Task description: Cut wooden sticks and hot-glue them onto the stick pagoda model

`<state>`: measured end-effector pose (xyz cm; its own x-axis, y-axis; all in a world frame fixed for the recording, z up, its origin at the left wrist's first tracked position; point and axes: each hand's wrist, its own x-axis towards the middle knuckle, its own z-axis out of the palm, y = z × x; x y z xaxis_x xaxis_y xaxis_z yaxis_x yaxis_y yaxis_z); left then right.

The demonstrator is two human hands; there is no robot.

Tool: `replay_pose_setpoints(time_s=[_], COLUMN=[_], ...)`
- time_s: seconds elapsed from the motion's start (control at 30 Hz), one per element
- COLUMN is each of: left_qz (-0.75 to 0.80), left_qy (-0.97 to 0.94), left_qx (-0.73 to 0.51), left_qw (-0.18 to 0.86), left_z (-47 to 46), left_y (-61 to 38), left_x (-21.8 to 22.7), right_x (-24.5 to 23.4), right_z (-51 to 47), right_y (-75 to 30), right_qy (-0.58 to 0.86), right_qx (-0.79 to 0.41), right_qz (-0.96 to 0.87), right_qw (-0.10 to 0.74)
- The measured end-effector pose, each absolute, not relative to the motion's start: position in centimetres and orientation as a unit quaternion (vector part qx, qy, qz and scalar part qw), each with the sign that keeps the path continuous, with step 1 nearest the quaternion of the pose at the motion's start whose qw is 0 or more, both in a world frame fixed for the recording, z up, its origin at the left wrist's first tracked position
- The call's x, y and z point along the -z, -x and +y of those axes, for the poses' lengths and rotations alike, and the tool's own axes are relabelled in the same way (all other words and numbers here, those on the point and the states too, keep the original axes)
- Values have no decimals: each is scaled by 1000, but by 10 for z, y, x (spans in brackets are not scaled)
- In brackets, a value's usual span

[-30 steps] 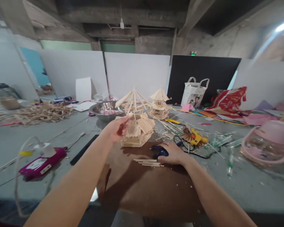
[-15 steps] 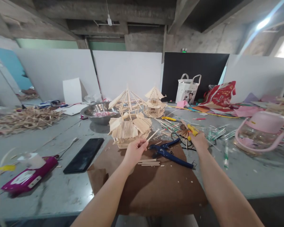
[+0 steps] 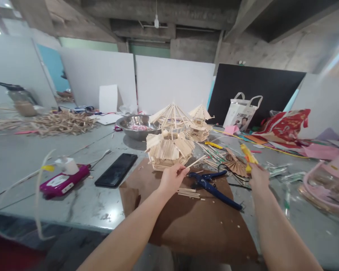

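My left hand [image 3: 173,180] is closed, pinching a thin wooden stick [image 3: 197,161] that points up to the right. Just beyond it stands a small pavilion model [image 3: 171,146] built of wooden sticks, its upper roof an open frame of rafters. My right hand [image 3: 258,176] is wrapped around a yellow glue gun [image 3: 247,154], raised over the table to the right. Between my hands lie dark blue cutting pliers [image 3: 214,190]. Several cut sticks [image 3: 189,192] rest on a brown board [image 3: 192,226] below my left hand. A folded brown paper fan [image 3: 235,163] lies left of the glue gun.
A finished-looking stick pavilion [image 3: 200,126] and a steel bowl [image 3: 127,130] stand behind. A black phone [image 3: 117,170] and purple power strip [image 3: 64,182] lie left. Loose sticks [image 3: 64,122] are heaped far left. A pink-lidded jug [image 3: 324,188] and a white bag [image 3: 238,113] are at right.
My right hand has lifted the glue gun up from beside the paper fan. My left hand still holds the stick near the model. The whole view has shifted toward the left.
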<state>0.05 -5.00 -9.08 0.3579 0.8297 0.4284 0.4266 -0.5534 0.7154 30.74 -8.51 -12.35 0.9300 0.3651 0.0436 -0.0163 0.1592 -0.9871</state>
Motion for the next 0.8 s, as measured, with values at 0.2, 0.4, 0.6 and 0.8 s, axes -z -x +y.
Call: replay_pose_setpoints(time_s=[0.2, 0.4, 0.6, 0.8], left_qz=[386, 347, 341, 332], left_qy=[-740, -659, -607, -621], left_qx=[-477, -552, -560, -535], left_qw=[277, 374, 449, 468], left_z=[-51, -53, -56, -59], left_y=[3, 3, -1, -5], left_x=[91, 87, 86, 92], right_x=[97, 58, -1, -42], right_z=[-96, -102, -96, -81], right_y=[-284, -255, -209, -161], right_qy=[538, 410, 421, 488], right_qx=[-235, -432, -312, -221], right_qz=[-147, -249, -432, -610], right_qw=[796, 764, 734, 584])
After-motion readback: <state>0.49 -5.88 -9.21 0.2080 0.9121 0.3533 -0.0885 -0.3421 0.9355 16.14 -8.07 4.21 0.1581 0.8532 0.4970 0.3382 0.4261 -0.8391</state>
